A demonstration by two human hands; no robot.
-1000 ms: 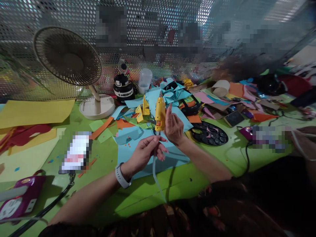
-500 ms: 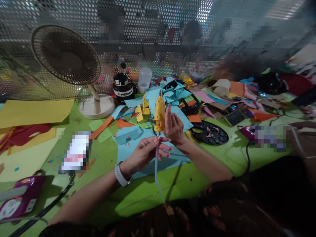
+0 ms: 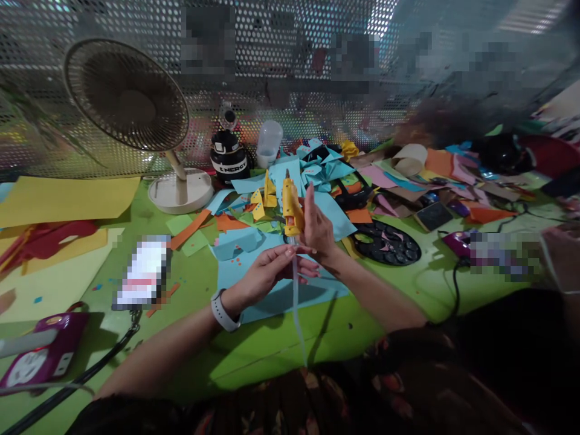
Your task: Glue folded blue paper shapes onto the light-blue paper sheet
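A small yellow glue gun (image 3: 290, 208) points away from me, nozzle up, over the middle of the table. My right hand (image 3: 321, 229) is around its right side, fingers raised and partly hiding the handle. Just behind the gun, my left hand (image 3: 274, 266) pinches a long, translucent glue stick (image 3: 296, 308) between thumb and fingers. The stick's upper end is at the rear of the gun, and its lower end hangs towards my lap. Below both hands lies a blue paper sheet (image 3: 267, 308).
A fan (image 3: 179, 192), a black bottle (image 3: 229, 160) and a clear cup (image 3: 269, 144) stand along the back. Paper scraps (image 3: 319, 166) are piled behind the gun. A black oval tray (image 3: 387, 243) lies right, a phone (image 3: 144, 272) left. Another person's arm (image 3: 562, 257) shows at far right.
The gun's nozzle has tipped slightly left, while its rear and the glue stick have shifted a little right. Both hands keep their holds. The whole view has moved slightly.
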